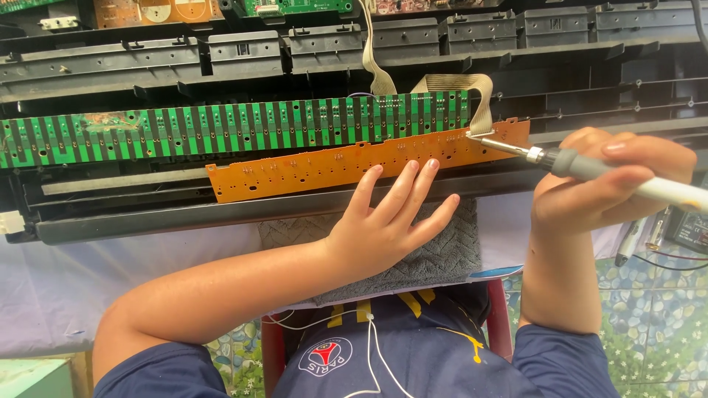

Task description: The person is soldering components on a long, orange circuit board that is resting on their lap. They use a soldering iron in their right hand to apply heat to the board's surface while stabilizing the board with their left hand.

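My left hand (389, 221) lies flat with fingers spread, its fingertips pressing the lower edge of a long orange circuit board (310, 171). My right hand (608, 186) grips a soldering iron (590, 166) with a grey grip and white handle. The iron's metal tip touches the right end of the orange board, where a grey ribbon cable (472, 92) comes down to it. Behind the orange board runs a long green circuit board with black contact strips (221, 129).
A black plastic keyboard chassis (332, 51) fills the top. A grey towel (442, 258) lies under my left hand on a pale cloth (110, 273). More circuit boards (295, 7) sit at the back. A small black device and pens (664, 232) lie at the right.
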